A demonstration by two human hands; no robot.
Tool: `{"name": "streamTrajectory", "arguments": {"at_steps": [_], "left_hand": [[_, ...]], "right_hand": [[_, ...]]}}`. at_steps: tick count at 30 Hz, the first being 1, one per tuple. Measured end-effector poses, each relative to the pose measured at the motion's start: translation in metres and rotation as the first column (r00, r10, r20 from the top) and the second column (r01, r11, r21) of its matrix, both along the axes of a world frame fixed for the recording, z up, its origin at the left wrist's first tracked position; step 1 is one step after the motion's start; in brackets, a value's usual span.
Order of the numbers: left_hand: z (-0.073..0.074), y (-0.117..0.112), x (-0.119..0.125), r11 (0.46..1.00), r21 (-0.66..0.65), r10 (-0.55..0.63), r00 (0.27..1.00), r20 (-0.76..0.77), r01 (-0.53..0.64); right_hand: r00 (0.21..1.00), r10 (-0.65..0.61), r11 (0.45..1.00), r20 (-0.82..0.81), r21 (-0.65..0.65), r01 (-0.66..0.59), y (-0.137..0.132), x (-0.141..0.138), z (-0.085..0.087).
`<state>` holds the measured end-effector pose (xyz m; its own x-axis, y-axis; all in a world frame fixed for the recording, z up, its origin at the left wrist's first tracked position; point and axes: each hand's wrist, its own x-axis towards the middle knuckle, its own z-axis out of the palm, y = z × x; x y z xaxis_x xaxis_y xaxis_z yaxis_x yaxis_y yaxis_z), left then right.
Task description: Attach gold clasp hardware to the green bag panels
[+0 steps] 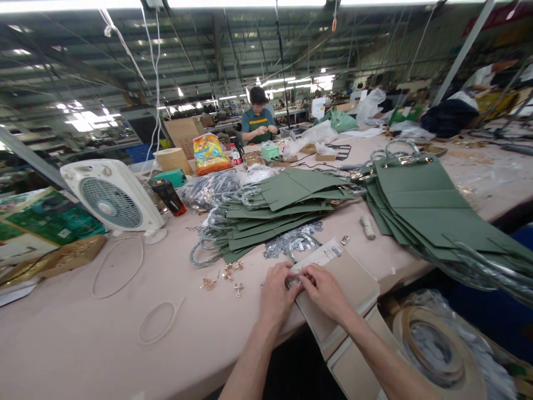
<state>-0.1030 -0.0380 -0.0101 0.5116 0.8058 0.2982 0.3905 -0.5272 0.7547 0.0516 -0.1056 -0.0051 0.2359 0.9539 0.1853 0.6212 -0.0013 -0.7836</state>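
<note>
A beige-backed bag panel (350,272) lies at the table's front edge, its lower part hanging over. My left hand (276,294) is curled at the panel's upper left corner, thumb and fingers closed together. Against it, my right hand (325,290) pinches at the same spot, its wrist over the panel. What sits between the fingertips is small and mostly hidden; a glint of metal shows there. Flat metal plates (291,241) lie in a pile just beyond, and one small plate (345,240) rests by the panel's top edge. Gold-coloured metal fittings (227,272) are scattered left of my hands.
Stacked green bag panels with wrapped handles (287,200) stand behind my hands; another green stack (433,205) overhangs the right edge. A white fan (112,194), a dark bottle (169,195) and a cord loop (158,322) are left. Tape rolls (433,344) sit lower right. A co-worker (259,119) sits opposite.
</note>
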Motion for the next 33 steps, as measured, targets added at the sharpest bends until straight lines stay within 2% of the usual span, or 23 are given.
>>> {"name": "streamTrajectory", "arguments": {"at_steps": [3, 15, 22, 33], "left_hand": [[-0.002, 0.002, -0.001, 1.000, 0.005, -0.027, 1.000, 0.010, 0.027], [-0.005, 0.000, -0.001, 1.000, 0.018, -0.008, 1.000, 0.020, 0.007], [-0.011, -0.001, -0.006, 0.998, -0.067, 0.011, 0.998, 0.066, -0.006], [-0.006, -0.003, -0.001, 0.988, -0.095, 0.128, 0.991, 0.043, -0.123]], "right_hand": [[1.000, 0.003, 1.000, 0.006, -0.004, -0.003, 0.000, 0.000, 0.000], [1.000, 0.019, 1.000, -0.016, -0.016, -0.019, 0.001, 0.000, -0.001], [1.000, 0.004, 0.999, 0.025, -0.034, -0.003, 0.006, -0.002, -0.002], [0.997, -0.025, 0.997, 0.074, -0.070, 0.030, 0.011, -0.005, -0.005]]}}
